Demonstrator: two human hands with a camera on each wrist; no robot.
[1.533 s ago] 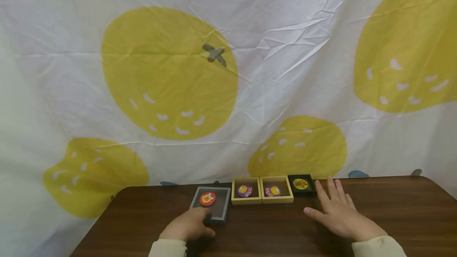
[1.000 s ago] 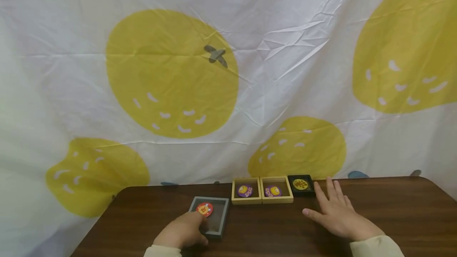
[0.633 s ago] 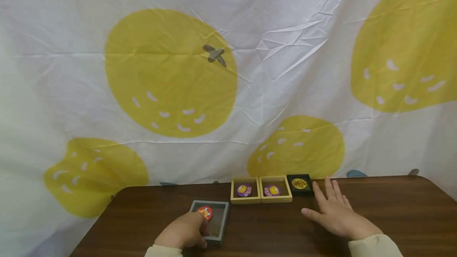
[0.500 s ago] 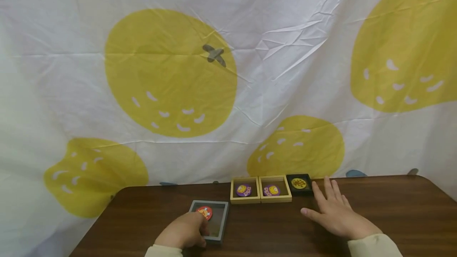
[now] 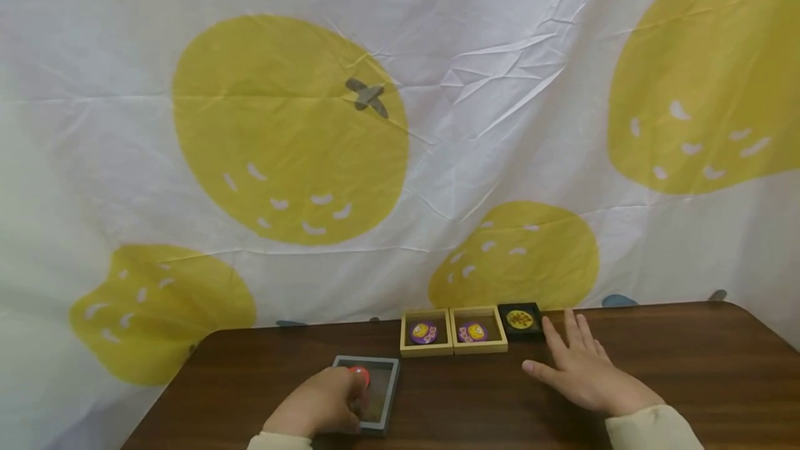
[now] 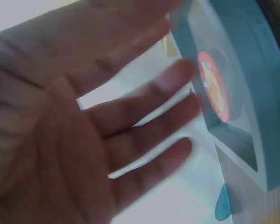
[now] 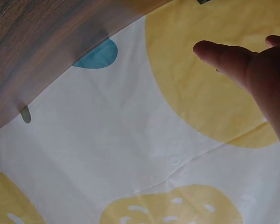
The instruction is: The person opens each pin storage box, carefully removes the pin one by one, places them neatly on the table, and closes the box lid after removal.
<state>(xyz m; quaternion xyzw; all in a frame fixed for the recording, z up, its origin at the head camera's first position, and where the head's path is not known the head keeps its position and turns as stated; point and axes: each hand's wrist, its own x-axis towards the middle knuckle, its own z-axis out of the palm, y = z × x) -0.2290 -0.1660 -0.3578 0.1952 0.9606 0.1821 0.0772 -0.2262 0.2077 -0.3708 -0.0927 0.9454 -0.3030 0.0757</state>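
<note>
My left hand (image 5: 319, 401) is at the left side of a shallow grey display frame (image 5: 386, 394), fingertips reaching over its rim, thumb low near its near edge. A round red badge (image 5: 362, 375) shows inside, partly covered by the fingers. In the left wrist view, the fingers (image 6: 144, 107) extend apart, with tips right at the rim, and the red badge (image 6: 213, 86) stands behind a clear pane. My right hand (image 5: 587, 370) lies spread, its index fingertip beside a small black frame (image 5: 537, 332) with a yellow disc inside. Only part of it shows in the right wrist view.
Two joined pale wooden frames (image 5: 451, 351), each with a purple badge, sit left of the black frame along the far edge. The dark wooden table (image 5: 475, 401) ends at a hanging white cloth (image 5: 487, 123) printed with yellow fruit.
The grey frame has slid toward me and away from the wooden frames' row, together with my left hand. My right hand has stayed almost in place beside the black frame.
</note>
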